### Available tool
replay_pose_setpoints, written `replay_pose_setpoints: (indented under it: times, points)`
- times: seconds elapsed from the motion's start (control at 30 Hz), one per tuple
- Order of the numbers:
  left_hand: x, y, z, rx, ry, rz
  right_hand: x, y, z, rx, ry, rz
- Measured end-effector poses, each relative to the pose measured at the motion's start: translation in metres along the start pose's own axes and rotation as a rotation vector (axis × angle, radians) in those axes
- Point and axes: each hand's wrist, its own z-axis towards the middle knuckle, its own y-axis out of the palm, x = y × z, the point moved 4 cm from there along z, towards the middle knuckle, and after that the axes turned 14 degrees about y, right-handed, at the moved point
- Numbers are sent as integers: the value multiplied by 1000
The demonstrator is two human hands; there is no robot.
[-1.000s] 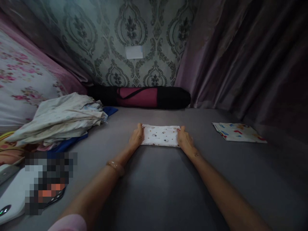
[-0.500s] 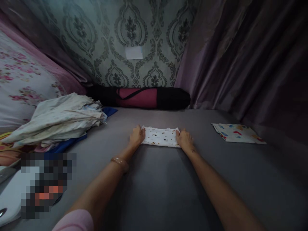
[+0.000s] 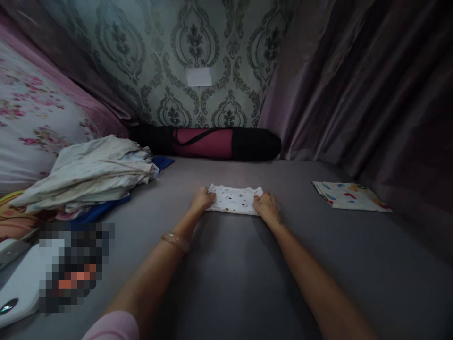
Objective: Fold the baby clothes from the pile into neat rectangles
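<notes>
A small folded white cloth point(image 3: 234, 199) with tiny printed figures lies flat on the grey bed surface point(image 3: 230, 274). My left hand point(image 3: 201, 198) grips its left end with the fingers closed over the edge. My right hand point(image 3: 266, 206) pinches the cloth's right near corner, fingers curled. Both arms stretch forward from the bottom of the view, and a bracelet sits on my left wrist.
A pile of pale and blue clothes point(image 3: 88, 177) lies at the left, in front of a floral pillow point(image 3: 31, 113). A folded cloth with coloured prints point(image 3: 350, 195) rests at the right. A black and pink rolled bag point(image 3: 208, 141) lies against the patterned wall. A dark curtain point(image 3: 371, 94) hangs at the right.
Both hands have drawn closer together on the white cloth, the right hand moving left along its near edge. The cloth looks narrower than before.
</notes>
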Motion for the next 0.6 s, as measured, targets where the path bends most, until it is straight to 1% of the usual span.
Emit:
replay_pose_setpoints:
  times: [0.07, 0.13, 0.23, 0.33, 0.43, 0.6]
  points:
    - [7, 3, -3, 29, 9, 35, -4, 0, -7, 61, -47, -2]
    - [14, 4, -7, 60, 31, 64, -7, 0, -10, 84, -74, 6]
    - [21, 3, -12, 122, 76, 68, -7, 0, -7, 40, -61, 32]
    - [23, 1, -17, 160, 75, 26, -3, 0, 0, -18, -27, 62]
    - [22, 0, -21, 162, 55, 42, 1, -2, 5, -14, 3, 56]
    - [21, 0, -21, 115, 36, 163, 2, -5, 7, -3, 18, -12]
